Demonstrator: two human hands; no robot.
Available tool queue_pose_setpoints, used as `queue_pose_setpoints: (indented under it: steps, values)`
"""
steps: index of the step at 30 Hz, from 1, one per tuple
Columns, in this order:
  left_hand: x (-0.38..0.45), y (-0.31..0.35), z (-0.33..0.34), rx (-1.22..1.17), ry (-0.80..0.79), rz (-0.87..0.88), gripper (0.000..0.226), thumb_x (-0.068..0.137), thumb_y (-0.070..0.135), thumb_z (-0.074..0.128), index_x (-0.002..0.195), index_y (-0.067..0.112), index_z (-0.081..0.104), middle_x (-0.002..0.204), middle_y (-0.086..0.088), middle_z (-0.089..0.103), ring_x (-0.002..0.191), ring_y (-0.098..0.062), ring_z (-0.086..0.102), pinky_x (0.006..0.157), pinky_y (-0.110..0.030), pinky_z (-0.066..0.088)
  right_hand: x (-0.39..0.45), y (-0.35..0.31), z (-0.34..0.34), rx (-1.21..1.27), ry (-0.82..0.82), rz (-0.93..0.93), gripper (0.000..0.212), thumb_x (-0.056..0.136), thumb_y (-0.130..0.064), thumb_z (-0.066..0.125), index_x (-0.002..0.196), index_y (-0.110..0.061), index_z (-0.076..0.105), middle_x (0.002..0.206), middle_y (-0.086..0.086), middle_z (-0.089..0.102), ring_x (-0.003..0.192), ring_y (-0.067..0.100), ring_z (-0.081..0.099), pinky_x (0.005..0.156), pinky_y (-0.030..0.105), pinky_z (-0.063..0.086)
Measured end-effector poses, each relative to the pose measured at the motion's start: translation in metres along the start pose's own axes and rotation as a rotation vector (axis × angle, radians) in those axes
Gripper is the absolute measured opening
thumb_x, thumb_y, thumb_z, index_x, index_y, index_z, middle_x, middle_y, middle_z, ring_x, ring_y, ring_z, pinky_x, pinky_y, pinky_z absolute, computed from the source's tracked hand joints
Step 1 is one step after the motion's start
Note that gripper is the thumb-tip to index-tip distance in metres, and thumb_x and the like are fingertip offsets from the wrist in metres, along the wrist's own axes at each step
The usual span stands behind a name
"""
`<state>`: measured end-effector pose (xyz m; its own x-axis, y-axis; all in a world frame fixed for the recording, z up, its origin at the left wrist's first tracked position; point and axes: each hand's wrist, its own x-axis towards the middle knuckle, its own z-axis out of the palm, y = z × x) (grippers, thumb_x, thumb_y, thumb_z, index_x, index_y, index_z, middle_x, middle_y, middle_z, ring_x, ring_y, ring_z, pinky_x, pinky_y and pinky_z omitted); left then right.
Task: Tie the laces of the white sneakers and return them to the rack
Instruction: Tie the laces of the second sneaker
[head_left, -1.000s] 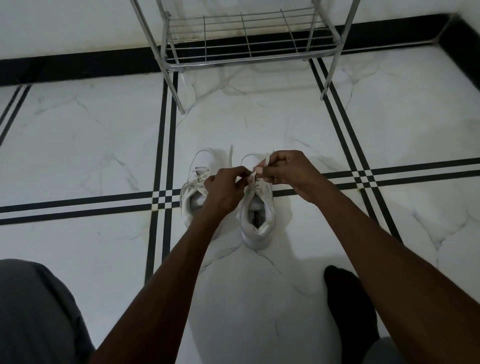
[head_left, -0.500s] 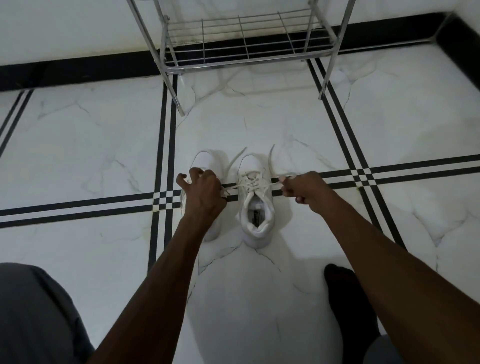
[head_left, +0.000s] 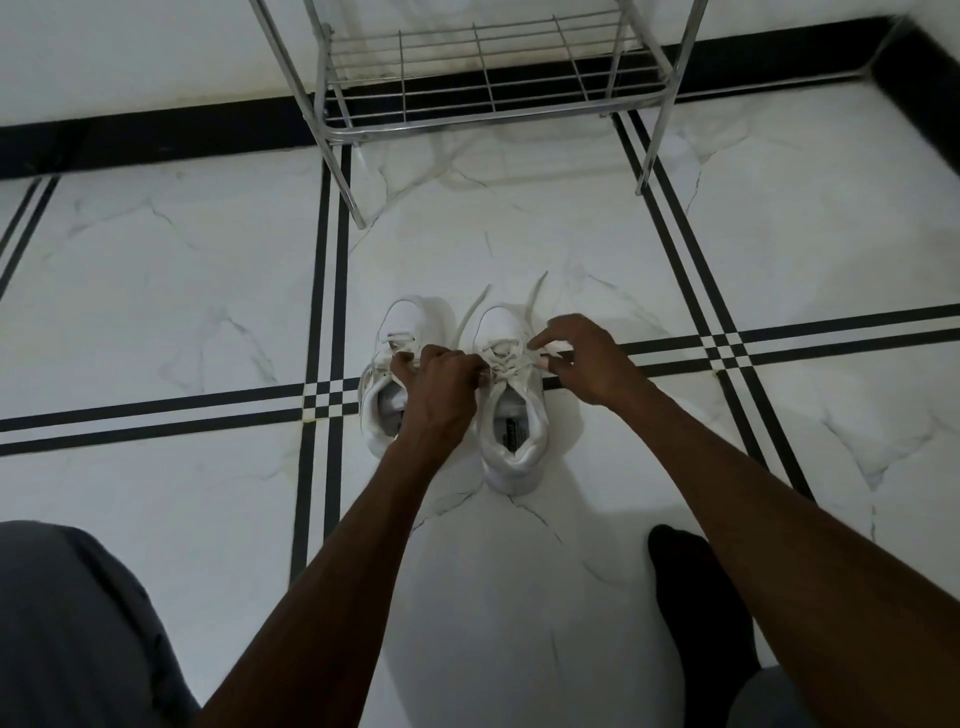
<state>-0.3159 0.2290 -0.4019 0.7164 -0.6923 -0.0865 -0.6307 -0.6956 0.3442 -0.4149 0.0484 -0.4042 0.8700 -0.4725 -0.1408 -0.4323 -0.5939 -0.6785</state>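
Two white sneakers stand side by side on the marble floor, toes pointing away from me: the left sneaker (head_left: 387, 384) and the right sneaker (head_left: 511, 415). My left hand (head_left: 441, 387) lies over the gap between them, fingers closed on a lace of the right sneaker. My right hand (head_left: 587, 361) is at that shoe's right side, pinching the other lace (head_left: 553, 355). Two loose lace ends (head_left: 535, 296) trail forward past the toe. The metal wire rack (head_left: 483, 88) stands beyond the shoes.
The rack's front legs (head_left: 345, 182) reach the floor left and right of the shoes' line. A wall with a black skirting (head_left: 156, 135) runs behind. My black-socked foot (head_left: 691, 597) and grey-trousered knee (head_left: 67, 623) sit near the bottom of the view.
My hands first spread apart, pulling the right sneaker's laces sideways, then came back in toward the shoe's tongue. The sneakers stayed where they were.
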Motion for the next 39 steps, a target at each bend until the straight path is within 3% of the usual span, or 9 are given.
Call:
queue_pose_setpoints:
  steps: [4,9,12,19,22,24,30,34,39]
  values:
    - [0.003,0.000,0.000,0.007,0.007,-0.002,0.027,0.096,0.010,0.058,0.107,0.026,0.077,0.103,0.001,0.075,0.125,-0.027,0.049,0.114,-0.060,0.017,-0.005,-0.004,0.003,0.008,-0.126,0.004,0.019,0.093,-0.008,0.064,0.106,-0.012,0.077,0.113,0.004,0.076,0.106,0.016,0.068,0.071,-0.003,0.039]
    - [0.004,-0.003,0.002,0.019,0.030,-0.007,0.027,0.093,0.012,0.061,0.106,0.028,0.079,0.102,-0.001,0.075,0.125,-0.027,0.051,0.114,-0.062,0.016,0.002,-0.004,0.003,-0.025,-0.055,0.016,0.012,0.090,-0.009,0.068,0.095,-0.008,0.078,0.096,0.008,0.078,0.087,0.019,0.072,0.063,0.008,0.048]
    - [0.003,-0.009,0.002,0.050,0.035,-0.042,0.024,0.090,0.014,0.064,0.102,0.028,0.080,0.096,-0.002,0.075,0.122,-0.027,0.051,0.114,-0.066,0.015,0.004,0.004,0.003,-0.105,-0.047,0.047,0.008,0.084,-0.012,0.074,0.090,-0.010,0.080,0.087,0.012,0.078,0.079,0.023,0.073,0.073,0.034,0.061]
    - [-0.003,-0.013,0.000,0.199,-0.018,-0.036,0.022,0.084,0.016,0.066,0.095,0.031,0.078,0.097,0.002,0.073,0.130,-0.026,0.047,0.113,-0.066,0.016,-0.003,0.008,0.009,-0.326,-0.106,0.064,0.013,0.079,-0.010,0.075,0.092,-0.013,0.080,0.089,0.011,0.078,0.083,0.027,0.073,0.069,0.032,0.056]
    - [-0.004,-0.008,-0.002,0.133,-0.020,-0.003,0.041,0.084,0.006,0.063,0.116,0.030,0.073,0.111,0.004,0.074,0.137,-0.026,0.044,0.115,-0.063,0.011,0.001,0.004,0.004,-0.211,-0.133,0.029,0.017,0.084,-0.007,0.069,0.097,-0.013,0.077,0.098,0.008,0.076,0.090,0.025,0.071,0.080,0.038,0.059]
    - [-0.002,-0.005,-0.001,0.059,-0.027,-0.007,0.049,0.084,0.004,0.063,0.126,0.030,0.069,0.118,0.004,0.073,0.138,-0.025,0.042,0.114,-0.059,0.009,0.001,0.001,0.003,-0.087,-0.136,0.002,0.018,0.085,-0.008,0.071,0.102,-0.013,0.075,0.099,0.004,0.074,0.090,0.018,0.068,0.080,0.031,0.055]
    - [0.000,0.001,0.000,0.039,0.017,-0.031,0.024,0.092,0.012,0.062,0.104,0.027,0.077,0.099,0.000,0.074,0.124,-0.027,0.048,0.112,-0.059,0.013,-0.003,-0.003,0.009,0.031,-0.091,0.009,0.013,0.084,-0.001,0.068,0.092,-0.010,0.074,0.088,0.008,0.075,0.077,0.015,0.067,0.076,0.029,0.056]
    - [-0.003,0.000,0.004,0.182,0.019,0.034,0.029,0.075,0.001,0.062,0.093,0.023,0.067,0.091,0.004,0.069,0.114,-0.028,0.054,0.109,-0.062,0.017,-0.006,-0.002,0.013,-0.163,-0.116,-0.146,0.022,0.086,0.007,0.056,0.103,-0.004,0.066,0.101,0.012,0.066,0.088,0.024,0.063,0.073,0.029,0.048]
    - [-0.007,-0.013,0.008,0.231,0.080,0.085,0.037,0.067,-0.006,0.058,0.094,0.019,0.059,0.094,0.002,0.069,0.109,-0.032,0.057,0.108,-0.064,0.022,-0.012,0.009,0.014,-0.468,-0.067,-0.396,0.029,0.078,0.017,0.056,0.099,-0.003,0.058,0.096,0.015,0.058,0.063,0.025,0.058,0.053,0.040,0.051]
